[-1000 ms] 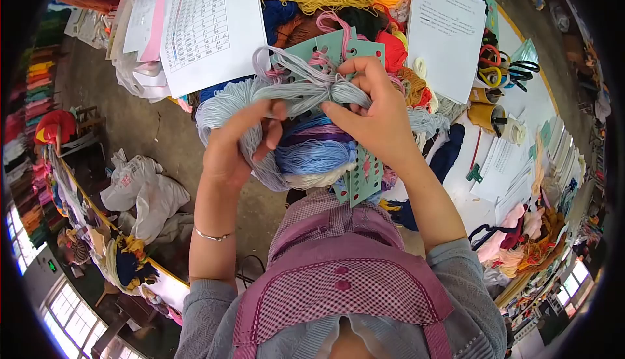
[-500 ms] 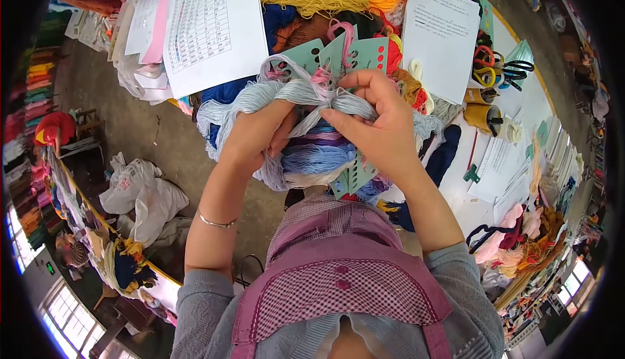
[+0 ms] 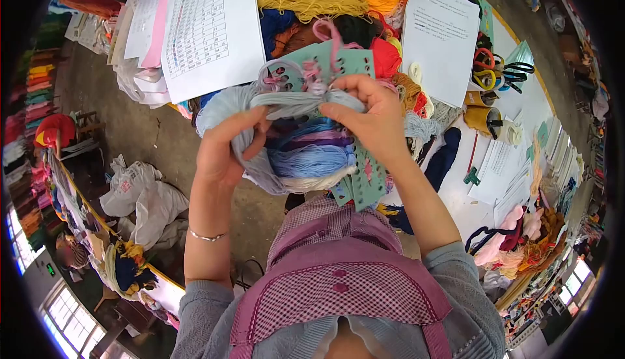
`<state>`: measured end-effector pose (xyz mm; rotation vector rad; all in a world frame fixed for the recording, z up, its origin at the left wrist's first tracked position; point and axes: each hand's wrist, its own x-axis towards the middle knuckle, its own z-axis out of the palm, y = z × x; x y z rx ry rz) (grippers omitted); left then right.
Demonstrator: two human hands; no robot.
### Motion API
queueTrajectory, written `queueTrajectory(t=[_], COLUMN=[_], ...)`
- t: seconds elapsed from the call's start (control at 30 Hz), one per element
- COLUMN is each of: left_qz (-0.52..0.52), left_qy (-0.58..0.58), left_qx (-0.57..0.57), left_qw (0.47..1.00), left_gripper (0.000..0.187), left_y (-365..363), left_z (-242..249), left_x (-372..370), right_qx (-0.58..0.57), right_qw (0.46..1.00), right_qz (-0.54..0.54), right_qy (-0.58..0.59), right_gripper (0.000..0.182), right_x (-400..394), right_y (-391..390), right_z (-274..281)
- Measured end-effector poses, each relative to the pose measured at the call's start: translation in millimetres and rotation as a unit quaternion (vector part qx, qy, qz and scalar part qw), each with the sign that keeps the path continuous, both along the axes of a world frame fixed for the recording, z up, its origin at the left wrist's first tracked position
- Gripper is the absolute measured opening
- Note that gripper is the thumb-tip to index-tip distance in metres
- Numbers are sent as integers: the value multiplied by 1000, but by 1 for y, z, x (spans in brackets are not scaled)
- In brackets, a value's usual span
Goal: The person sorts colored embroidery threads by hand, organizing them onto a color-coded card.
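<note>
Pale grey yarn skein, both hands on it.
Glossy loose strands, gathered narrow; right hand pinches it, left hand grips the looped side.

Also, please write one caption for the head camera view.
Left hand and right hand at a pale grey yarn bundle, above blue yarn and green punched cards.

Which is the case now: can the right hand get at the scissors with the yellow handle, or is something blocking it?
Probably yes, once the right hand lets go of the pale grey yarn. The yellow handle stands up uncovered; only a flat-looking printed sheet lies partly between.
</note>
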<state>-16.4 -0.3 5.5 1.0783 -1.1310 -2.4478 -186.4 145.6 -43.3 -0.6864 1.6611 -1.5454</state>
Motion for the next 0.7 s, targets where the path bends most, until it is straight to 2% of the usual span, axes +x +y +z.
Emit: queueTrajectory(t=[0.03, 0.1, 0.13, 0.2, 0.23, 0.27, 0.33, 0.37, 0.4, 0.47, 0.5, 0.53, 0.57, 0.6, 0.67, 0.7], left_qz=[-2, -98, -124, -240, -285, -283, -301, -256, -250, -245, -202, -188, -172, -151, -154, -127], left_qy=[3, 109, 63, -76, -108, -107, -163, -155, -154, -213, -168, -125, -82, -45, -71, -56], left_qx=[-2, 72, 53, -85, -190, -188, -218, -203, -197, -221, -184, -161, -140, -102, -18, -43], left_qw=[1000, 987, 989, 964, 933, 934, 914, 933, 936, 920, 947, 961, 972, 982, 985, 989], left_gripper=[22, 37, 48, 47, 47, 47, 44, 33, 33, 25, 17, 16, 15, 20, 28, 30], left_y=[-1, 0, 6, 13, 21, 23, 27, 32, 33, 32, 33, 29, 22, 18, 6, 1], left_z=[-4, 1, 10, 22, 17, 12, 6, 5, -5, -38, -45, -35, -21, -14, -3, 9], left_x=[2, 0, -9, -28, -39, -43, -51, -54, -52, -46, -44, -43, -41, -31, 0, 14], right_qx=[4, -10, -16, -19, 31, 82, 74, 69, 64, 69, 35, 1, -24, -25, -76, -76], right_qw=[1000, 999, 998, 997, 996, 992, 992, 982, 965, 960, 965, 958, 938, 936, 901, 908], right_qz=[15, 9, 22, 36, 58, 81, 66, 67, 69, 124, 198, 269, 334, 340, 388, 387], right_qy=[21, 35, 53, 70, 60, 50, 76, 161, 244, 240, 171, 100, 91, 91, 180, 145], right_gripper=[30, 28, 30, 34, 39, 45, 51, 49, 47, 50, 56, 62, 52, 52, 46, 50], right_x=[0, 1, -2, -4, -6, -7, -9, -11, -12, -21, -28, -36, -47, -53, -58, -59], right_y=[-2, -6, -9, -10, -10, -9, -9, -7, -6, -5, -9, -14, -16, -19, -20, -20], right_z=[-2, -10, -16, -14, -5, 0, 5, 11, 14, 10, 6, 2, -8, -16, -25, -24])
